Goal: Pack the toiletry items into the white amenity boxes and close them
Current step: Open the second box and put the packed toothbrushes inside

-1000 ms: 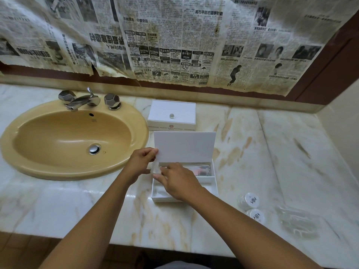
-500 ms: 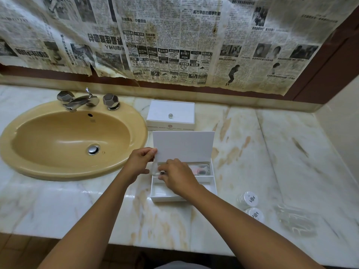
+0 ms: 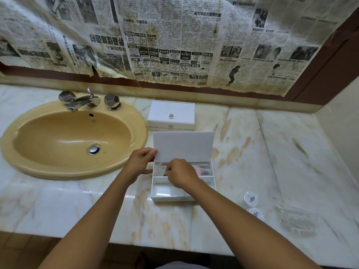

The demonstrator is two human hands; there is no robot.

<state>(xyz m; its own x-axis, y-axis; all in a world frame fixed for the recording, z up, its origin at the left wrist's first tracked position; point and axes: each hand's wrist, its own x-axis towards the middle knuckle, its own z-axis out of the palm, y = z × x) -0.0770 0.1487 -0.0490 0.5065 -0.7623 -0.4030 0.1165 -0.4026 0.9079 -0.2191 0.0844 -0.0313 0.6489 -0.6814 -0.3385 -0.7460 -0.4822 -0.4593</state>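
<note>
Packing stage at a veined marble vanity counter [image 3: 252, 152], beside a tan oval sink [image 3: 73, 140]. The open white rectangular amenity box [image 3: 169, 198] sits near the counter's front edge, its hinged white lid [image 3: 183, 146] raised and tilted toward the wall. The left hand [image 3: 140, 162] pinches the lid's lower left corner between thumb and curled fingers, holding it up. The right hand [image 3: 181, 174] reaches into the rear compartment with fingers curled downward, apparently seating a small dark item; the item itself is almost wholly covered by the hand, so what is pinched cannot be identified. Reddish packaged toiletries [image 3: 203, 169] lie in the right part of the same rear compartment, while the front compartment shows only a pale, glossy floor. A second white amenity box with a small round knob [image 3: 171, 115] stands closed behind the first. Two round white-capped containers [image 3: 250, 199] wait on the counter to the right, next to a crumpled clear plastic wrapper [image 3: 297, 220]. Judged from this layout, the next move calls for releasing the item, then fetching the capped containers before the lid comes down. The yellowed newspaper sheets [image 3: 174, 39] covering the wall are cut off at the top.
</note>
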